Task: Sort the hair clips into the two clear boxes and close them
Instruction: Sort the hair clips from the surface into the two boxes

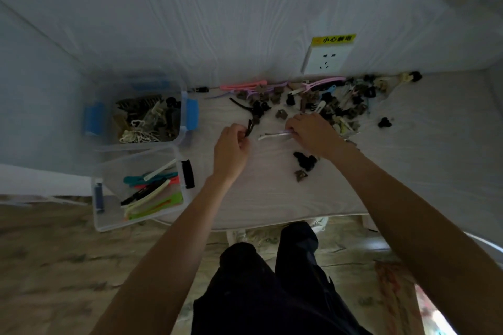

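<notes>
Dark clip being pinched by left hand fingers; white clip being gripped by right hand fingers, over bed.

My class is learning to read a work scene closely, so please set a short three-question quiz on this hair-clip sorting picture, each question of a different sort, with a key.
1. True or false: both clear boxes are already closed.
2. Multiple choice: the near box holds mostly A) small dark claw clips, B) long slim coloured clips, C) nothing.
3. Short answer: what does each hand hold?

Key
1. False: the far box and the near box both stand open.
2. B.
3. The left hand pinches a long dark clip; the right hand holds a long pale clip. Most of the unsorted clips lie beyond them by the wall.
</notes>
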A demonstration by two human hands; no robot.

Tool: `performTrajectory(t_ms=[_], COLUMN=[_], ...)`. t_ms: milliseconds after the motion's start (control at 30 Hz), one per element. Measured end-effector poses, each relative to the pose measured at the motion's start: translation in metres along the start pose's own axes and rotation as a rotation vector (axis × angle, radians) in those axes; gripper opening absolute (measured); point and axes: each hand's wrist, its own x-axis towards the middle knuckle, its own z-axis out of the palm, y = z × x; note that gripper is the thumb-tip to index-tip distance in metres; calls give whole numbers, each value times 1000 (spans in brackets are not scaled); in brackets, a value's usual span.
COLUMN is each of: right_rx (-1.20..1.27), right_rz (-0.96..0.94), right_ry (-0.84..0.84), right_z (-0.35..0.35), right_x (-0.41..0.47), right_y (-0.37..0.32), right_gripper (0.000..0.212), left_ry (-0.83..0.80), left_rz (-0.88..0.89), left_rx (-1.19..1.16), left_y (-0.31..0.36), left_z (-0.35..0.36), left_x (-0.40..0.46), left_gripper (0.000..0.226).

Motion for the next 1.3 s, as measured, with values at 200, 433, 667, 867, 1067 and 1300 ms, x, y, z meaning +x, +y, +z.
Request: performTrajectory(t_ms=[200,433,667,867,1067,1300], right_rx=[114,313,310,223,21,89], right_rz=[-34,84,282,598,718,751], right_ry=[76,289,287,131,167,187], right_z=[0,-11,-26,5,11,10], right_x=[-8,-27,-52,-66,-44,-53], right_y=[-3,9,16,-9,-17,0], right_gripper=[19,26,25,25,33,17], left_ry=[-195,-242,-248,-225,-267,-274], left_rz=[386,305,218,318,317,292], left_rx=[208,319,347,226,317,292], left_y=[27,20,7,30,60,60], left_z=[11,21,16,22,55,58], left_x=[10,10,2,3,10,10], left_gripper=[18,18,23,23,24,31])
